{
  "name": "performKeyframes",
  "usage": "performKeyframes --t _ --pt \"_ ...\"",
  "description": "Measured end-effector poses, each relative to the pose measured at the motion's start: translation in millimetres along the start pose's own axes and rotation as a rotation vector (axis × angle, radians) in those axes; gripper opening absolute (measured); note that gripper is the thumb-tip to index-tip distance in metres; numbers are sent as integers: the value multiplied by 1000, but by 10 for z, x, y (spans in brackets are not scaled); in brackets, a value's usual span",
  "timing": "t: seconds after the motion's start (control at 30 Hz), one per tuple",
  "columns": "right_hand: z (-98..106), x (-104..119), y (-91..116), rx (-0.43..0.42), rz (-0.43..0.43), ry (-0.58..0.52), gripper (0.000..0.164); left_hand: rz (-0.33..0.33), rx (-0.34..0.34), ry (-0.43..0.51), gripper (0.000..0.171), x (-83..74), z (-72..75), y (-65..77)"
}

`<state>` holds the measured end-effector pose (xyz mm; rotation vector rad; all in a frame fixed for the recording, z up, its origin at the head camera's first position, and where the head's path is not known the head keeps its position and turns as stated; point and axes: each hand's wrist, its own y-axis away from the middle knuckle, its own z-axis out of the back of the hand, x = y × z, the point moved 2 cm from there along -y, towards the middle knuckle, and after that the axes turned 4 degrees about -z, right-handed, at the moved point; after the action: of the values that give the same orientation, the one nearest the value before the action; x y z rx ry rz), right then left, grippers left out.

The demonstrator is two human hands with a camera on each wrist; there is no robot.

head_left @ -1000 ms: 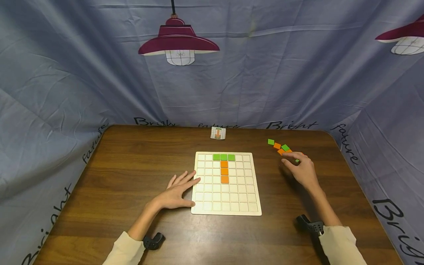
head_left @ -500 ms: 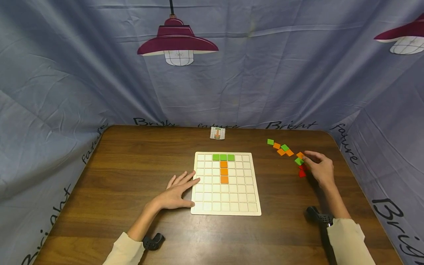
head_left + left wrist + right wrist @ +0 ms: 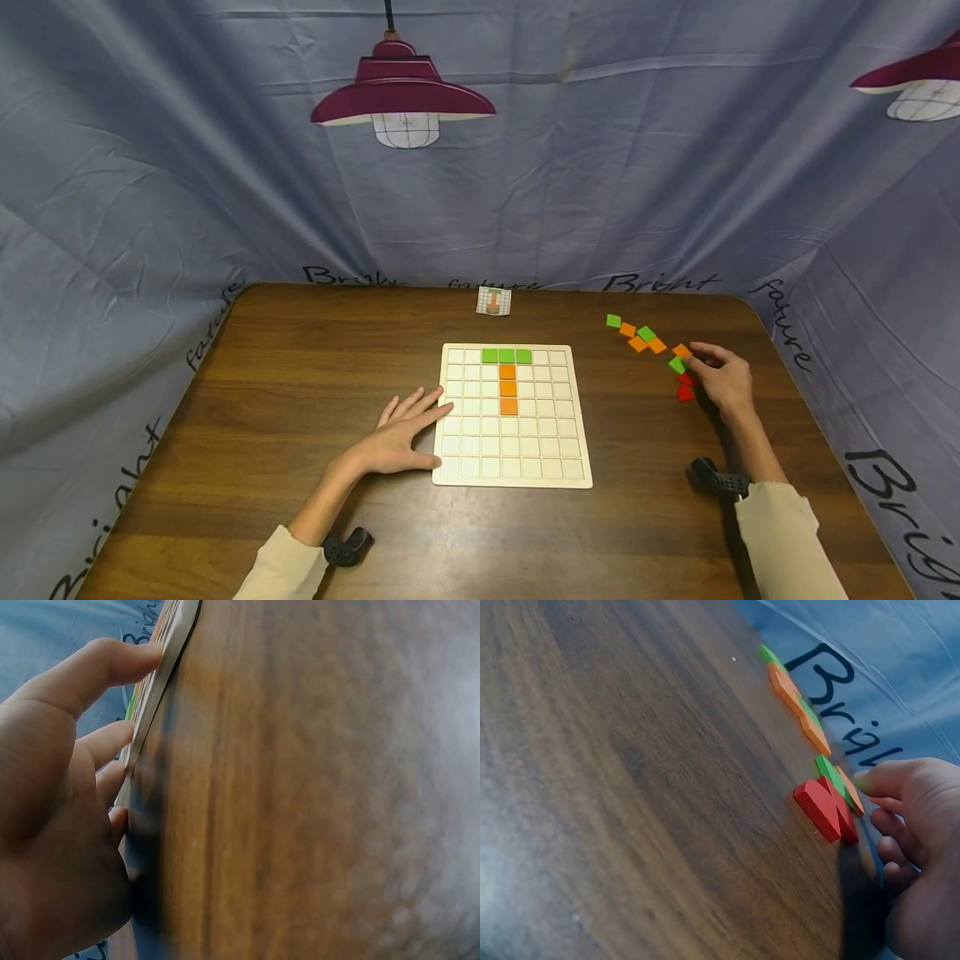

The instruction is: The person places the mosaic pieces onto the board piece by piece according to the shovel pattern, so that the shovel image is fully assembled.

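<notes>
A pale gridded board [image 3: 513,471] lies on the table, with green tiles [image 3: 507,357] in a row and orange tiles [image 3: 508,389] in a column beneath them. My left hand [image 3: 397,437] rests at the board's left edge, fingers spread, thumb and fingertips touching it; the left wrist view shows the thumb against the board's side [image 3: 161,682]. My right hand [image 3: 726,383] is at the loose tiles on the right, its thumb and forefinger pinching an orange tile [image 3: 682,351] at its right end. A green tile [image 3: 677,365] and red pieces [image 3: 817,810] lie just beside its fingers.
More loose green and orange tiles [image 3: 637,342] trail toward the back right. A small patterned card [image 3: 493,301] lies at the table's back edge. Printed curtains [image 3: 600,192] enclose the table [image 3: 300,375] behind and at the sides.
My right hand has moved right from over the loose tiles to the orange tile, uncovering the red pieces, and has stayed there for the last half second. The left hand has not moved.
</notes>
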<state>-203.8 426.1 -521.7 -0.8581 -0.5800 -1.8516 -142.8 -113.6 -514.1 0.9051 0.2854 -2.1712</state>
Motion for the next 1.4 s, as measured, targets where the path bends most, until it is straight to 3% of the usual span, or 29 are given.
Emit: performKeyframes --t 0.53,1.4 --pt "-11 -1 -34 30 12 70 42 -1 -3 5 82 -8 1 3" --pt "18 -3 -99 -26 74 158 39 0 -8 13 82 7 -15 4"
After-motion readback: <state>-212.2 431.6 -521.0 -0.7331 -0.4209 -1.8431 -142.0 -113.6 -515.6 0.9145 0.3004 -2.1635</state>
